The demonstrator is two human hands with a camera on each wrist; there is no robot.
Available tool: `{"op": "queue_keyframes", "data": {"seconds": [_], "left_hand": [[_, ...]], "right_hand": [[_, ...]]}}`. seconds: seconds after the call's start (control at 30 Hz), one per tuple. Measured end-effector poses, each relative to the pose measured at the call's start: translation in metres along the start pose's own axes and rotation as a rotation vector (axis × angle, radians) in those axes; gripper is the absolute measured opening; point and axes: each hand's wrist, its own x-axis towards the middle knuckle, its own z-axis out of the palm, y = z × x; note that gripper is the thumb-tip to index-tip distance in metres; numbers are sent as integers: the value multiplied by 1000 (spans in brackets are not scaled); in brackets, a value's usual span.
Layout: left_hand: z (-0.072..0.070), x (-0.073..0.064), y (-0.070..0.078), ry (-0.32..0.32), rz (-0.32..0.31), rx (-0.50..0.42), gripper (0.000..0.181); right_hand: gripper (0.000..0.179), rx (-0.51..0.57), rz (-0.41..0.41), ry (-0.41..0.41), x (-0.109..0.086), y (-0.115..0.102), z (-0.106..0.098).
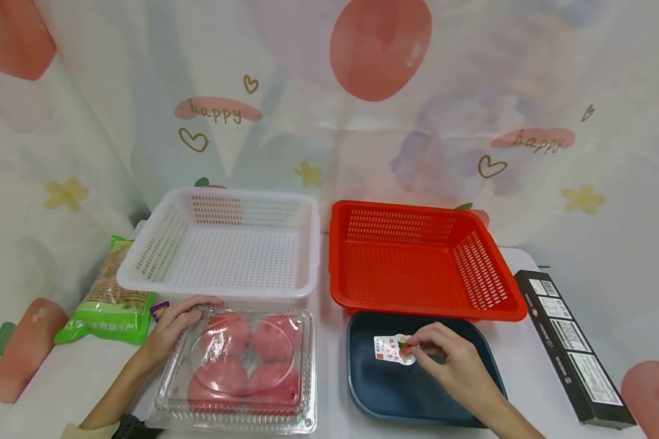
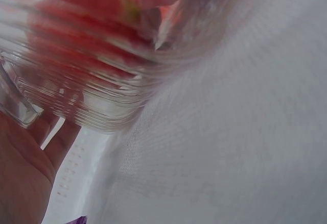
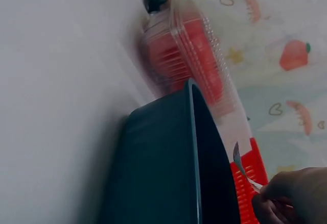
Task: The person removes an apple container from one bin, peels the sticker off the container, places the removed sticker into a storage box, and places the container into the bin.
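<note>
My right hand (image 1: 456, 366) pinches a small white label (image 1: 387, 349) with red print and a fruit picture between thumb and fingertips. It is above a dark blue tray (image 1: 401, 396); in the right wrist view the label (image 3: 238, 158) bends upward, beyond the tray's rim. With its fingers stretched along the far left corner, my left hand (image 1: 170, 329) touches a clear plastic box (image 1: 307, 366) with a ribbed edge. Several red round fruits (image 1: 225, 381) show through its lid. The left wrist view is blurred, with the left fingers (image 2: 64, 140) reaching against the box's side.
A white basket (image 1: 241, 292) stands behind the box, and a red basket (image 1: 428, 308) behind the tray. On the far left lies a green-edged bag (image 1: 115, 305), with a small purple packet (image 1: 158, 311) near it. A long black box (image 1: 573, 353) lies at the right.
</note>
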Motion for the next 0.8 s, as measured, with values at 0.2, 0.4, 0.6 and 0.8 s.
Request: {"op": "queue_keyframes", "data": {"seconds": [0.2,0.4,0.6,0.8], "left_hand": [[3,2,4,-6,1,-23,37],[4,3,4,-5,3,-13,37],[2,3,4,-11,-19,-18,37],[0,2,5,-14,-29,-13,37]], "right_hand": [[31,-92,-63,-52,-1,12,1],[34,-124,-148,-81,-4,16,2],[34,-77,-179,-127,-8,23,2],[29,-62,-175,-192,-11,28,4]]}}
